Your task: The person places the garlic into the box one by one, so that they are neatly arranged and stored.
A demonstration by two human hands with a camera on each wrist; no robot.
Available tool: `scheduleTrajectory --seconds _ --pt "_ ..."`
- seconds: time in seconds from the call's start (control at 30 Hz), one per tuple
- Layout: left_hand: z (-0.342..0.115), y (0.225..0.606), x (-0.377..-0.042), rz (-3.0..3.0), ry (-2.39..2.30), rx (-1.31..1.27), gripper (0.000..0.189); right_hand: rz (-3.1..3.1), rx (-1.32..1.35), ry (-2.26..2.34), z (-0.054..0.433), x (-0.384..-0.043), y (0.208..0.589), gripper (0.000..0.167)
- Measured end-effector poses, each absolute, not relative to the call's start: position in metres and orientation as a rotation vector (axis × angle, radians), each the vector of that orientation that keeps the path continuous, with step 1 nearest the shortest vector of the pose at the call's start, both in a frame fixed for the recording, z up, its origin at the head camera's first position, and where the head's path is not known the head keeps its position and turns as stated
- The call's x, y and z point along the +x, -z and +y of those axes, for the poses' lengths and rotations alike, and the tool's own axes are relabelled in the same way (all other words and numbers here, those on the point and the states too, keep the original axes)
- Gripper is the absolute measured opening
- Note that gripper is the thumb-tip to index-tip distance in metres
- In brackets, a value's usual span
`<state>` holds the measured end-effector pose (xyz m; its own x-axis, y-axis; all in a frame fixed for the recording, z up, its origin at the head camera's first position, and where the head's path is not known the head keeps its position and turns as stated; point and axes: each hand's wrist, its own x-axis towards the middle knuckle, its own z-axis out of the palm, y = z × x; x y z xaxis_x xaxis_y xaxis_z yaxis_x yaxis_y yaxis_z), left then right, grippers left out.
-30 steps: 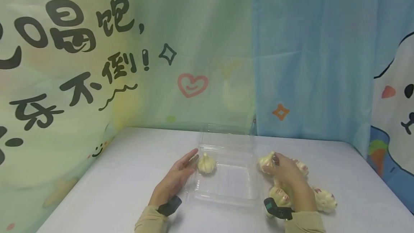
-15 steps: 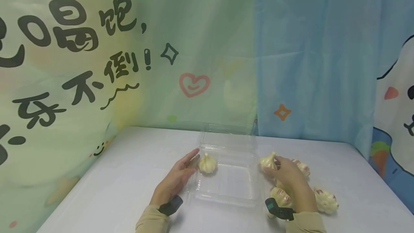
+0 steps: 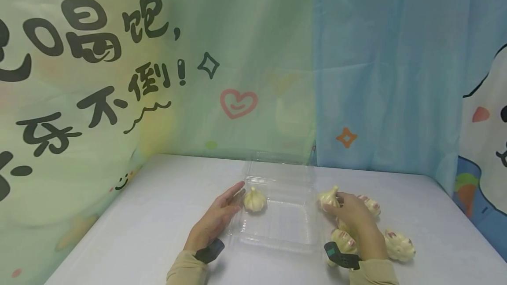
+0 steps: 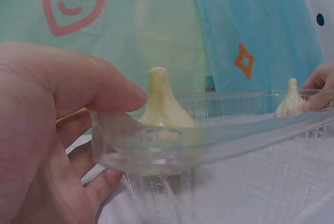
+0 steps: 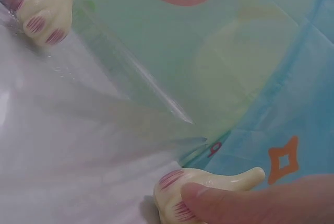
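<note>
A clear plastic box (image 3: 273, 244) with its lid raised at the back lies on the white table. Inside its left part sits one garlic bulb (image 3: 255, 200), stem up. My left hand (image 3: 215, 219) holds the box at its left rim, with the thumb over the edge and the other fingers outside, as the left wrist view shows. Right of the box, my right hand (image 3: 354, 212) pinches another garlic bulb (image 3: 328, 199) by its side. In the right wrist view the thumb (image 5: 209, 200) presses on that bulb, with its stem pointing right; the fingers behind it are hidden.
More garlic bulbs lie around my right forearm: one behind the hand (image 3: 371, 206), one near the wrist (image 3: 343, 240) and one to the right (image 3: 399, 246). Printed curtains (image 3: 380, 78) hang behind the table (image 3: 150, 214).
The view has shifted slightly. My right hand keeps the garlic bulb in nearly the same place beside the box. My left hand stays at the box's left rim.
</note>
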<state>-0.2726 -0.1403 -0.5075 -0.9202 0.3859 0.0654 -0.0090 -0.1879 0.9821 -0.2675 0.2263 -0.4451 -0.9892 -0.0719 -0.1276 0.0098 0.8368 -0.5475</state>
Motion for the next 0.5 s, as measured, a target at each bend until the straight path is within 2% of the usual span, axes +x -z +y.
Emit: scheduleTrajectory --seconds 0.5 --pt "-0.141 0.5074 -0.2718 1.794 -2.196 0.45 0.068 2.837 -0.024 0.885 0.2261 -0.2689 0.4465 0.076"
